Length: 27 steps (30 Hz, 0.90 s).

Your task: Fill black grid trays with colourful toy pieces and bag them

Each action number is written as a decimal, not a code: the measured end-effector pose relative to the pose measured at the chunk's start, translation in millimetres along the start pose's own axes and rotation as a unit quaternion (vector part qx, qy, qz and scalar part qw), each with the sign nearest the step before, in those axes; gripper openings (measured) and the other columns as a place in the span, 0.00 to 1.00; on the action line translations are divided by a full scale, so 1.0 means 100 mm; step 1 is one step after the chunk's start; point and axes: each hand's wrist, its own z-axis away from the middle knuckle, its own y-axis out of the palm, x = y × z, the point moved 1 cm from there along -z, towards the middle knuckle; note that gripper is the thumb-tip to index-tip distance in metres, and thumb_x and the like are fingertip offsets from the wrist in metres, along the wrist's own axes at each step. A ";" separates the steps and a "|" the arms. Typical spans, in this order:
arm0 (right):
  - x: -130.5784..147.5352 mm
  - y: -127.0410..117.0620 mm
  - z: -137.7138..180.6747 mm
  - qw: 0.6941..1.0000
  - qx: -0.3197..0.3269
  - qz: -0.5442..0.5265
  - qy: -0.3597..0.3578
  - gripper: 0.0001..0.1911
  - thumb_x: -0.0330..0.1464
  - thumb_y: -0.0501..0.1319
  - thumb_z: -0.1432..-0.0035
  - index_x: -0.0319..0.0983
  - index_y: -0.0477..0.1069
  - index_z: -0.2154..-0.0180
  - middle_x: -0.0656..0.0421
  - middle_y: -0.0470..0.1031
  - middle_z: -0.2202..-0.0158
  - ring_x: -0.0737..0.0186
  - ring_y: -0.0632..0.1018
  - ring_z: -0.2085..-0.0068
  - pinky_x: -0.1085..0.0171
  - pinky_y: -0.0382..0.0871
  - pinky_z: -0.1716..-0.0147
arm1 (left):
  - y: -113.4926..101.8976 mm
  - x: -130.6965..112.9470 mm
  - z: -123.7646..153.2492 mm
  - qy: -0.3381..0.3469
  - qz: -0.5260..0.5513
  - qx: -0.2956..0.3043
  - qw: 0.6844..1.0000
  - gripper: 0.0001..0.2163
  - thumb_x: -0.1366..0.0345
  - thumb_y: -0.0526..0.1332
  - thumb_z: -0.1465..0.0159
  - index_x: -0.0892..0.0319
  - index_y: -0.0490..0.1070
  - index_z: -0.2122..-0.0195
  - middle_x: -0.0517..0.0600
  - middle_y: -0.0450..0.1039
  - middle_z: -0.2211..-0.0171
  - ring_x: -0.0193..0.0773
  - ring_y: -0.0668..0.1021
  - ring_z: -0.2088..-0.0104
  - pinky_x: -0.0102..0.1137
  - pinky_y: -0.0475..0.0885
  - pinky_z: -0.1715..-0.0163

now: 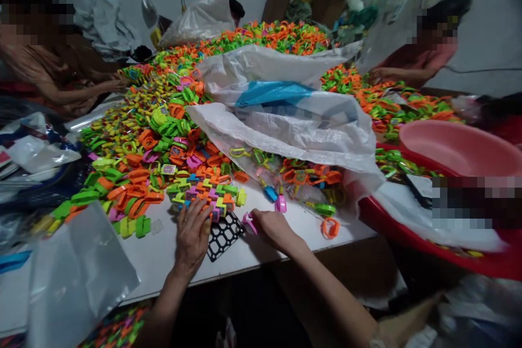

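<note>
A black plastic grid tray (228, 235) lies on the white table near its front edge. Its far part is covered by rows of coloured toy watches (214, 190) in orange, yellow, green and purple; the near cells are bare. My left hand (191, 231) rests over the tray's left side, fingers stretched out on the watches, gripping nothing that I can see. Just right of the tray, my right hand (274, 228) pinches a pink toy watch (249, 223). A loose orange watch (330, 228) and a pink one (281, 203) lie farther right.
A big heap of toy watches (163, 119) spreads behind, with a white woven sack (293, 119) across it. A clear plastic bag (77, 277) lies at front left. A pink basin (460, 147) and a red tub (408, 234) stand right. People sit on both sides.
</note>
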 end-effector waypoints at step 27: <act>0.59 0.92 -0.31 0.927 -0.132 -0.341 -0.088 0.08 0.28 0.56 0.52 0.38 0.69 0.66 0.57 0.74 0.68 0.61 0.73 0.69 0.65 0.68 0.68 | -0.04 -0.12 0.02 0.010 -0.019 0.049 0.999 0.18 0.58 0.44 0.31 0.57 0.64 0.46 0.57 0.66 0.45 0.46 0.60 0.38 0.50 0.48 0.38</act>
